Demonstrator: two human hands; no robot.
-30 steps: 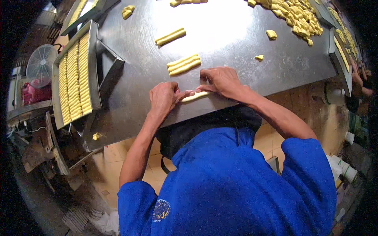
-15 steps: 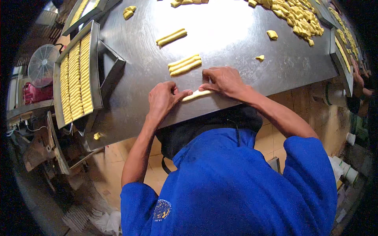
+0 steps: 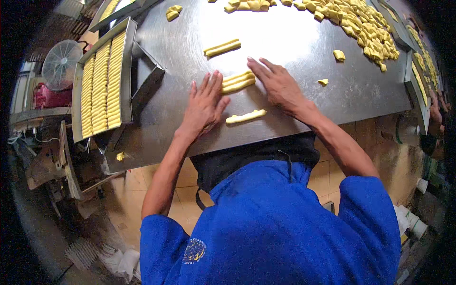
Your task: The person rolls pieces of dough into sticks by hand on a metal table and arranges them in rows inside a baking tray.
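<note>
A single pale yellow dough stick (image 3: 246, 117) lies on the metal table (image 3: 180, 61) close to its front edge, with small bumps at its ends. Beyond it is a group of dough rolls (image 3: 239, 82) side by side. My left hand (image 3: 203, 108) is at the group's left end, fingers stretched out, palm down. At the right end, my right hand (image 3: 281, 90) is also open, its fingertips beside the rolls; whether either hand touches them I cannot tell. Farther back lies a pair of dough rolls (image 3: 222, 47). Neither hand holds anything.
A metal tray (image 3: 126, 90) filled with rows of dough sticks leans at the left. A large heap of dough pieces (image 3: 365, 31) covers the back right. Loose dough lumps (image 3: 338, 56) and a small scrap (image 3: 323, 81) lie nearer. Another person's hand (image 3: 434, 111) shows far right.
Both hands have let go of the single dough stick, opened and moved forward to the ends of the grouped rolls. The whole view has shifted slightly.
</note>
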